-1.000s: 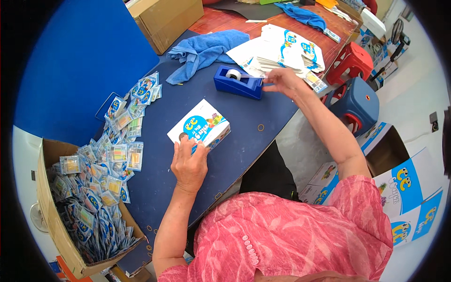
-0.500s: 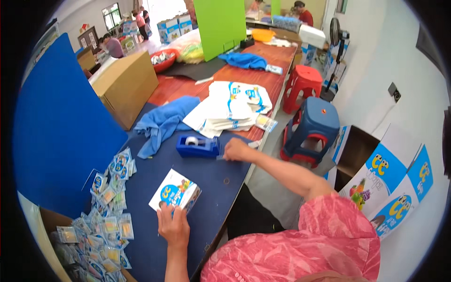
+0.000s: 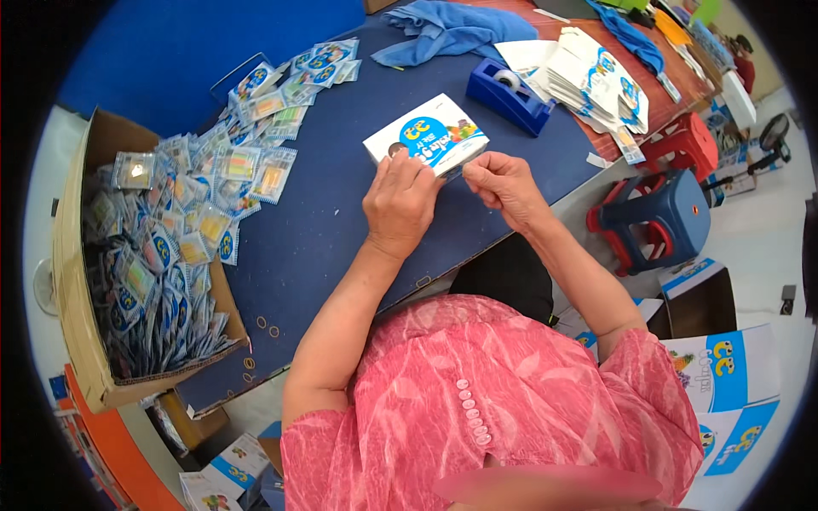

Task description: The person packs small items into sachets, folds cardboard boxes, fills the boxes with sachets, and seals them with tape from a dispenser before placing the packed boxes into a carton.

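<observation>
A small white carton (image 3: 443, 119) with a blue round print and fruit pictures lies on the dark blue table top (image 3: 341, 128). My left hand (image 3: 399, 209) grips its near left side, fingers curled over the edge. At the carton's near right corner, my right hand (image 3: 511, 192) is closed in a pinch on a strip of clear tape, which is hard to see against the carton. Beyond the carton and to its right stands a blue tape dispenser (image 3: 530, 113) with a white-cored roll.
Flattened white cartons (image 3: 579, 68) are stacked past the dispenser, beside a blue cloth (image 3: 460, 34). On the left, a cardboard box (image 3: 72, 298) overflows with small clear sachets (image 3: 204, 230) that spill onto the table. Stacked plastic stools (image 3: 673, 209) stand at the right.
My right hand has left the tape dispenser and come to the carton's near right corner. My left hand stays on the carton. The view has swung down and to the left.
</observation>
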Demonstrator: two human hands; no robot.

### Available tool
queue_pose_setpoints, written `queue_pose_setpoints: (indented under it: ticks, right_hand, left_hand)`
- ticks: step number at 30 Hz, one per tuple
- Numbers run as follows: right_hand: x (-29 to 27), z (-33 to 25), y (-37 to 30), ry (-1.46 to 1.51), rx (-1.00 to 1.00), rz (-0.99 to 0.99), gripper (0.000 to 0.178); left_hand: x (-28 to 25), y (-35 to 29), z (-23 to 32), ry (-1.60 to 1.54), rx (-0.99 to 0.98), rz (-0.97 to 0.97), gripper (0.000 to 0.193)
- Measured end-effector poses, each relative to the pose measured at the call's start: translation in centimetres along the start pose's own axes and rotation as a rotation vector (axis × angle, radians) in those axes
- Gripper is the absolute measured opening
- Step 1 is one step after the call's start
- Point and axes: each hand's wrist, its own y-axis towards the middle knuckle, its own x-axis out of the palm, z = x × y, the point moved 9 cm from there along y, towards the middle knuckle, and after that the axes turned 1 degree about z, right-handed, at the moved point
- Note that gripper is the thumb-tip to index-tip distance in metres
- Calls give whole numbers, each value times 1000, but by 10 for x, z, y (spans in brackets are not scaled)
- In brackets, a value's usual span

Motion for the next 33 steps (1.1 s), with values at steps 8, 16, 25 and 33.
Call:
queue_pose_setpoints:
  ticks: [8,16,25,33]
  right_hand:
    - [3,13,16,-67,0,183,23]
    - [-5,-27,21,-1028,-374,215,34]
    - [14,-101,25,-1436,-692,380,92]
    - [-3,-40,107,-707,-32,-44,84]
  left_hand:
    - [4,8,-4,12,5,29,20]
    - [8,-4,-7,8,20,-12,15]
    - [9,-2,2,-31,11,-57,19]
    - [35,25,-27,4,-205,-466,49]
